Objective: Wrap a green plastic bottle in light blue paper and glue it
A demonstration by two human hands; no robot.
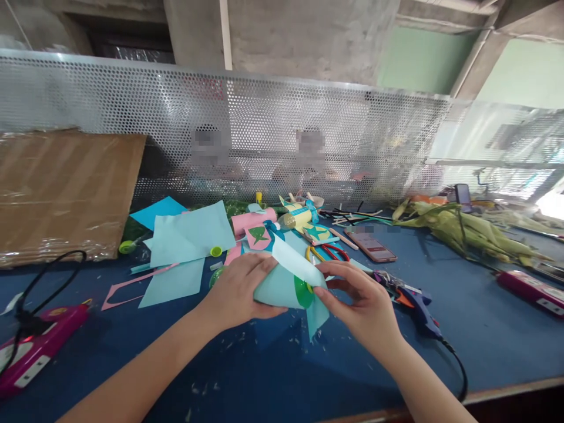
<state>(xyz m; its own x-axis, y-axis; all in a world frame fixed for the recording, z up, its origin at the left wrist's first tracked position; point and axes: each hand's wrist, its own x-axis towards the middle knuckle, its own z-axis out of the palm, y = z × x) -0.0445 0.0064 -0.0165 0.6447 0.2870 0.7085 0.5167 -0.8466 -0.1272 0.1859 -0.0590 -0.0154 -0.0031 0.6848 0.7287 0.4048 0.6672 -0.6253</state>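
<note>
My left hand (238, 285) is wrapped round a green plastic bottle (303, 292) that has light blue paper (277, 286) curled about it. The bottle lies tilted, and its green shoulder shows at the right end. With fingertips pinched, my right hand (359, 291) grips the paper's edge close to the bottle's neck. One loose flap of paper stands up over the bottle, and another strip hangs below the neck. Behind the hands lie a pink paper piece with a green fish shape (258, 236) and a yellow-and-blue wrapped bottle (299, 217).
Light blue sheets (189, 235) and a cardboard panel (70, 194) occupy the left. Scissors (332, 254), a phone (371, 245), a glue gun (420, 311) with its cord and corn husks (480, 232) lie rightward. Power strips (531, 292) flank both sides. A perforated metal screen (273, 111) stands behind.
</note>
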